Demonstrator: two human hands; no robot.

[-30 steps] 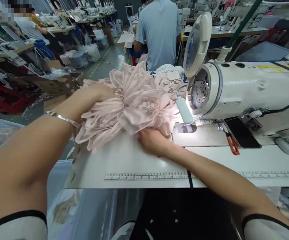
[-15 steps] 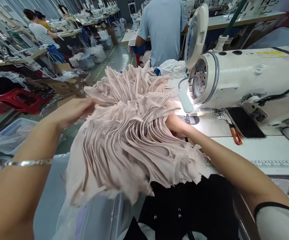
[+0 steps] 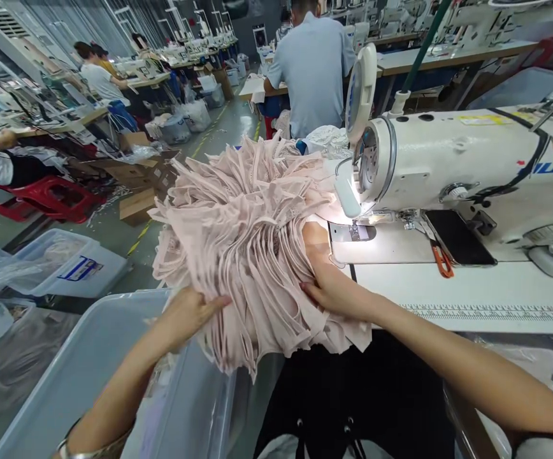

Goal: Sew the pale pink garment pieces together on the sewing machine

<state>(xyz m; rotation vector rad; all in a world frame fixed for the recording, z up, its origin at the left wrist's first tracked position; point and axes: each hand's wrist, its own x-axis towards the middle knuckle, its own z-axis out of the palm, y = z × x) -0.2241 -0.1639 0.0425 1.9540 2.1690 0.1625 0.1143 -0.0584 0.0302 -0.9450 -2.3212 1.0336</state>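
Observation:
A thick bundle of pale pink fabric pieces, layered in many folds, lies at the left end of the sewing table and overhangs its edge. My left hand grips its near left side, thumb on top and the other fingers mostly hidden under the cloth. Against the right side is my right hand, its thumb pressed to the folds and its fingertips out of sight. Just right of that hand is the lit needle plate of the sewing machine.
Scissors with orange handles and a black phone lie under the machine arm. A large plastic bin stands below at left, a smaller labelled bin beyond it. A person in a light blue shirt sits ahead.
My left hand has come from the bundle's far left side to its near left side. The hanging cloth has been drawn in, and the right hand's thumb now shows on the folds.

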